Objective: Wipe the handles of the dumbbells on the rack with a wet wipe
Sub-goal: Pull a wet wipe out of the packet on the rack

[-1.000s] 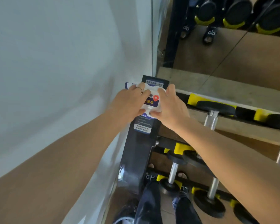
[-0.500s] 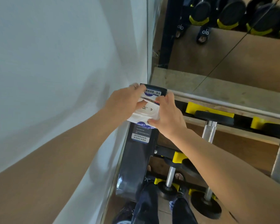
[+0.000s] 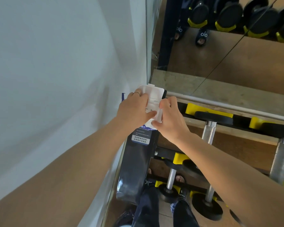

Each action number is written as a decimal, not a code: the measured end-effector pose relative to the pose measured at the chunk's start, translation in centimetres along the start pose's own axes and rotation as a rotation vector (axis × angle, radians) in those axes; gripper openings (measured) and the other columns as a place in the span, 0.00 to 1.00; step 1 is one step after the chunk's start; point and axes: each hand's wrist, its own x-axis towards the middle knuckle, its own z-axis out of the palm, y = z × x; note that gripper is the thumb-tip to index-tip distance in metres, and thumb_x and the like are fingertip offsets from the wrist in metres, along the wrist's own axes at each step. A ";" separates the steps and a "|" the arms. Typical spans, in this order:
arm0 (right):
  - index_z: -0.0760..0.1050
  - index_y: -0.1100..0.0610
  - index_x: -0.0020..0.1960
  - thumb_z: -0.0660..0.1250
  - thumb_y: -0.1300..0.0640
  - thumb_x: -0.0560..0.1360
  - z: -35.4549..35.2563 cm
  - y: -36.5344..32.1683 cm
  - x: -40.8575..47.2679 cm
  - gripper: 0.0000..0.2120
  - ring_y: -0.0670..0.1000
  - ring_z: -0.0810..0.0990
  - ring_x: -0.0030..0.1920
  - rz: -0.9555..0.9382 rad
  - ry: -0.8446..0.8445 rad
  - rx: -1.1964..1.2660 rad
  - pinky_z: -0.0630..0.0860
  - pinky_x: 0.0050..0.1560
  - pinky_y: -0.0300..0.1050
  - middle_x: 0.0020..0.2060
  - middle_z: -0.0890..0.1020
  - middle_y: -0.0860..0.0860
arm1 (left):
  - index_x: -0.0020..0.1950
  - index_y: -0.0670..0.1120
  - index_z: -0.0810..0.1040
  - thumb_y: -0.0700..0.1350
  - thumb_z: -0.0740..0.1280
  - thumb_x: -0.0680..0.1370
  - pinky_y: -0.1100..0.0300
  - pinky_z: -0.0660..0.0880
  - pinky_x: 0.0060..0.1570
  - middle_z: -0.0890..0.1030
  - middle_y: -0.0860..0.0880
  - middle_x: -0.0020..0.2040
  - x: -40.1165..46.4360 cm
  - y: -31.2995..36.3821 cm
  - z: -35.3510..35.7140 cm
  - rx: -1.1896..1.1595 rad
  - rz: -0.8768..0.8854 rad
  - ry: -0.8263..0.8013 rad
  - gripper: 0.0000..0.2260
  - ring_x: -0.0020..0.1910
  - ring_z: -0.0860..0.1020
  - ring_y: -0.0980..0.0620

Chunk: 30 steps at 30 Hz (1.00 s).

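Observation:
A wet wipe pack point(image 3: 150, 112) rests on top of the black end post point(image 3: 138, 163) of the dumbbell rack, its white plastic lid point(image 3: 152, 94) flipped up. My left hand point(image 3: 134, 110) grips the pack from the left. My right hand point(image 3: 169, 118) pinches a white wipe point(image 3: 159, 117) at the pack's opening. To the right, dumbbells lie on the rack with metal handles point(image 3: 208, 132) and black plates in yellow cradles point(image 3: 208, 112). More dumbbell handles point(image 3: 170, 178) show on the lower tier.
A white wall point(image 3: 56, 79) stands close on the left. A mirror point(image 3: 220, 46) behind the rack reflects dumbbells and sandalled feet. My legs and feet point(image 3: 162, 210) are below, close to the rack's lower tier.
The pack's lid has been flipped open. My right hand has shifted from the pack's right side to its opening and now pinches a wipe.

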 end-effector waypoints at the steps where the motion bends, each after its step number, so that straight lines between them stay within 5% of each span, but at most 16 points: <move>1: 0.67 0.56 0.59 0.77 0.54 0.69 -0.1 0.1 0.0 0.24 0.48 0.77 0.43 -0.004 -0.008 0.011 0.80 0.41 0.38 0.59 0.66 0.51 | 0.57 0.46 0.72 0.62 0.68 0.76 0.55 0.75 0.47 0.73 0.47 0.62 0.1 0.3 0.3 0.012 -0.014 0.008 0.21 0.57 0.73 0.49; 4: 0.67 0.56 0.58 0.77 0.56 0.69 -0.3 0.4 0.1 0.24 0.49 0.78 0.41 -0.014 -0.033 0.028 0.80 0.40 0.40 0.58 0.66 0.51 | 0.61 0.45 0.73 0.62 0.68 0.76 0.57 0.74 0.49 0.72 0.47 0.64 0.2 0.8 0.7 0.027 -0.033 0.039 0.24 0.60 0.73 0.48; 10: 0.66 0.56 0.58 0.77 0.58 0.68 -0.3 0.5 0.2 0.26 0.50 0.78 0.43 -0.015 -0.046 0.052 0.80 0.40 0.40 0.58 0.65 0.51 | 0.53 0.48 0.74 0.58 0.71 0.75 0.59 0.69 0.46 0.74 0.49 0.60 0.5 0.1 0.2 -0.120 -0.039 -0.003 0.17 0.58 0.72 0.49; 18: 0.66 0.57 0.59 0.76 0.59 0.69 -0.2 0.5 0.3 0.24 0.50 0.78 0.41 -0.034 -0.039 0.045 0.79 0.38 0.41 0.58 0.65 0.52 | 0.59 0.43 0.76 0.49 0.62 0.81 0.59 0.67 0.40 0.77 0.45 0.59 -0.2 1.0 0.4 0.142 0.131 0.129 0.13 0.55 0.78 0.46; 22: 0.64 0.52 0.61 0.75 0.59 0.70 -0.2 0.4 0.0 0.26 0.50 0.78 0.38 -0.059 -0.035 -0.042 0.81 0.37 0.44 0.56 0.64 0.53 | 0.47 0.45 0.76 0.46 0.63 0.78 0.56 0.70 0.39 0.77 0.47 0.49 -0.7 -0.2 0.3 -0.073 0.031 0.125 0.06 0.42 0.76 0.46; 26: 0.66 0.51 0.64 0.72 0.58 0.73 -0.2 -0.5 -0.2 0.24 0.50 0.79 0.42 -0.153 -0.034 -0.220 0.80 0.38 0.42 0.59 0.68 0.54 | 0.43 0.47 0.74 0.44 0.65 0.77 0.55 0.73 0.45 0.75 0.49 0.46 -1.2 -2.0 0.0 -0.390 -0.203 0.095 0.03 0.42 0.75 0.49; 30: 0.71 0.53 0.63 0.69 0.61 0.72 -0.9 -1.4 0.6 0.20 0.52 0.80 0.48 -0.228 -0.089 -0.253 0.80 0.40 0.47 0.54 0.77 0.49 | 0.42 0.46 0.73 0.41 0.65 0.77 0.53 0.74 0.46 0.73 0.46 0.47 -1.5 -3.3 -0.7 -0.454 -0.180 0.103 0.04 0.42 0.74 0.48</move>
